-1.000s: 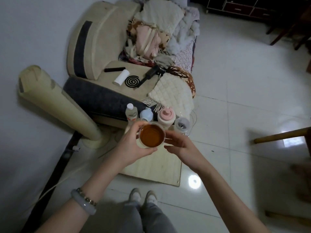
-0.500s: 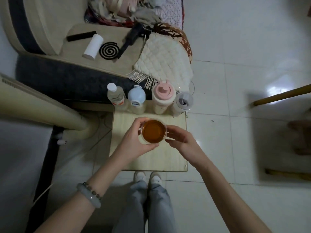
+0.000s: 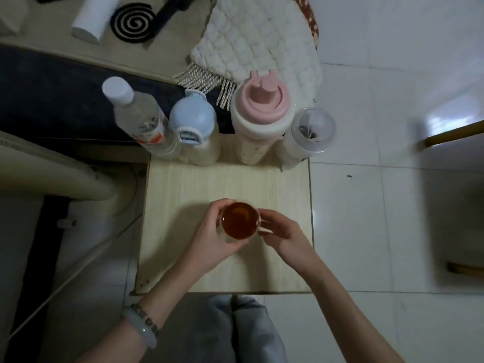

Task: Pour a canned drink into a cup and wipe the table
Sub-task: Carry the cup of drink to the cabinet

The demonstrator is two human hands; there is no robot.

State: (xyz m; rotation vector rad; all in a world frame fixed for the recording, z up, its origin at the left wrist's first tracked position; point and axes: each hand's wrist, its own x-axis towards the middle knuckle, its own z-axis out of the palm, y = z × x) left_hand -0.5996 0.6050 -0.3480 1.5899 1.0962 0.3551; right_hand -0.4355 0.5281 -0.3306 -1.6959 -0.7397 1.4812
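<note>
A clear cup (image 3: 239, 223) full of amber-brown drink is over the middle of a small pale wooden table (image 3: 183, 184). My left hand (image 3: 209, 239) wraps around its left side and underside. Fingertips of my right hand (image 3: 280, 231) touch the cup's right rim and side. Whether the cup rests on the tabletop or hovers just above it, I cannot tell. No can and no cloth are in view.
Along the table's far edge stand a clear water bottle (image 3: 141, 121), a blue-capped bottle (image 3: 193, 127), a pink-lidded bottle (image 3: 259, 113) and a clear-lidded container (image 3: 306, 134). Behind is a sofa with a white quilted cloth (image 3: 256, 43) and a mosquito coil (image 3: 135, 22). White tile floor lies to the right.
The cup, held in both hands, has come down and toward me over the table's middle. The view has tilted down, so the table now fills the frame.
</note>
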